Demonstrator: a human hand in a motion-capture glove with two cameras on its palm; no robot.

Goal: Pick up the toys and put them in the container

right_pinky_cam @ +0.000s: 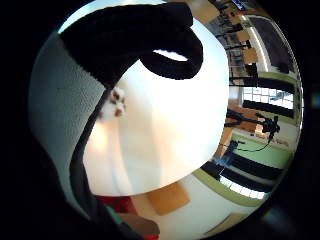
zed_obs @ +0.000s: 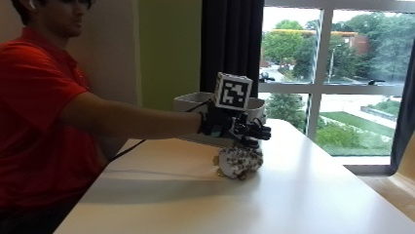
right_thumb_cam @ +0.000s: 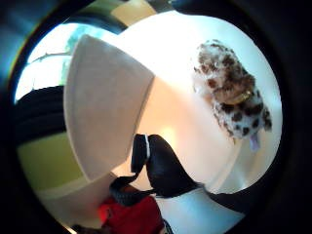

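A white plush toy with brown spots (zed_obs: 239, 161) lies on the white table (zed_obs: 292, 204) in the outside view. My gloved right hand (zed_obs: 235, 127) hovers just above it, fingers loosely curled and holding nothing. Right behind the hand stands the light grey container (zed_obs: 189, 101). The thumb side palm view shows the toy (right_thumb_cam: 233, 92) lying on the table, apart from the palm, with the container's felt wall (right_thumb_cam: 102, 112) beside it. A small part of the toy (right_pinky_cam: 116, 103) peeks out beside the container wall (right_pinky_cam: 60, 115) under a curled gloved finger (right_pinky_cam: 150, 45) in the little finger side view.
The table's far edge runs along a large window (zed_obs: 337, 73), with a dark curtain (zed_obs: 230, 44) behind the container. The person's red-sleeved arm (zed_obs: 97, 117) stretches over the table's left side.
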